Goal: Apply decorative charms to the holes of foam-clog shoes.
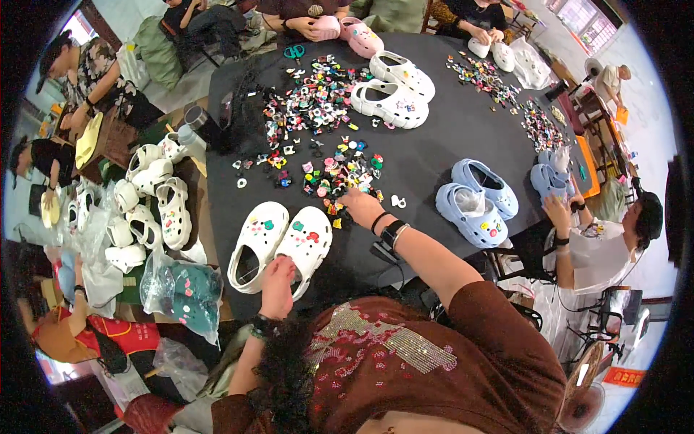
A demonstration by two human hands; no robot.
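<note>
Rests the left hand [276, 283], fingers curled, at the heel end of the near white clogs [301, 244], near left on the worktop [448, 123]; cannot tell whether gripping. Reaches the right hand [364, 208] into colourful shoe charms [350, 170], fingers narrow; cannot tell whether pinching one. Has pale-blue clogs [499, 197] at right.

Black table [419, 159]. Near edge: pair of white clogs with colourful charms [264, 220], side by side. Just beyond: small heap of shoe charms [350, 173]; bigger charm pile [311, 101] behind it, next to chunky white clogs [390, 105], one overlapping the other. Right: light-blue clogs [466, 217]. More scattered charms [546, 129] along far right side.
</note>
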